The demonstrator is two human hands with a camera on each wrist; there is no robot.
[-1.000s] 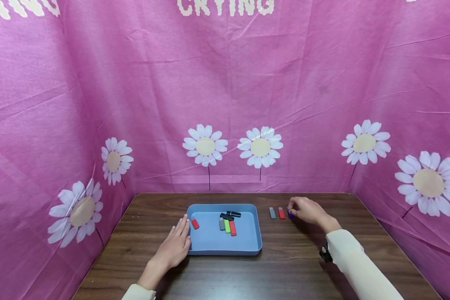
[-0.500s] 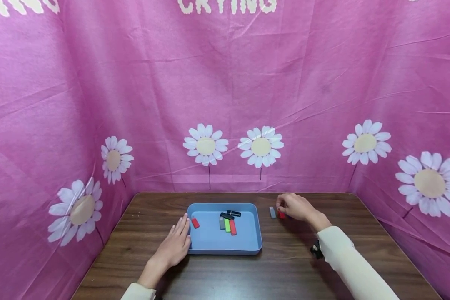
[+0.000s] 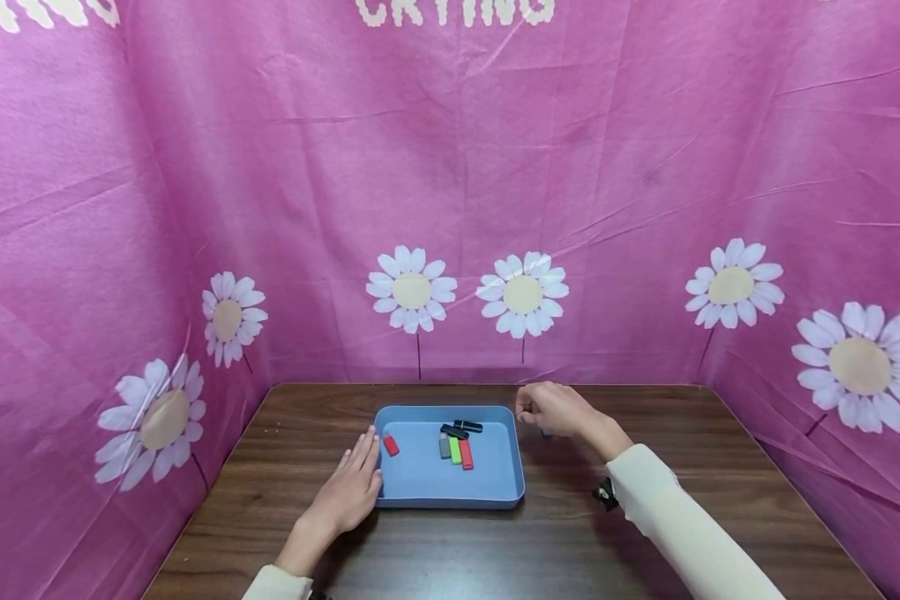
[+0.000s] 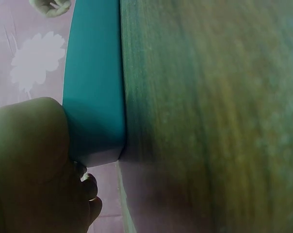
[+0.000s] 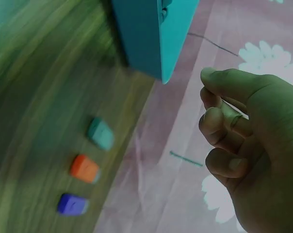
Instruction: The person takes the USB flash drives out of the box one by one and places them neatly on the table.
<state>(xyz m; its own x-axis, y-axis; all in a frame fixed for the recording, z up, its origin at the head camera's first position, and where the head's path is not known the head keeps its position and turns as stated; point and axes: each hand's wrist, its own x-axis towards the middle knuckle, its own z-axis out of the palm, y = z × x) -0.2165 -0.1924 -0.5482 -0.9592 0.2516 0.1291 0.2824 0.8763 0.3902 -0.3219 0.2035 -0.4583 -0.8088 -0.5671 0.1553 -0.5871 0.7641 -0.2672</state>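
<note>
My left hand (image 3: 347, 490) rests against the left side of a blue tray (image 3: 412, 489), fingers straight along its wall. My right hand (image 3: 558, 410) hovers past the tray's right rim with loosely curled fingers; the right wrist view shows nothing between them. Below it, a grey USB stick (image 5: 101, 133), a red USB stick (image 5: 84, 168) and a purple USB stick (image 5: 72, 204) lie in a row on the table. The head view mostly hides this row behind the right hand. Inside the tray, a red USB stick (image 3: 392, 446) lies alone at the left.
Toward the tray's right half lie a grey stick (image 3: 445, 447), a green stick (image 3: 455, 451) and another red stick (image 3: 466, 455) side by side. Two black sticks (image 3: 468, 426) lie behind them. A pink daisy-print cloth (image 3: 450, 167) surrounds the brown wooden table (image 3: 450, 554).
My right hand has moved left from the purple stick, past the red and grey ones, toward the tray's right rim. The left hand and the tray have stayed in place.
</note>
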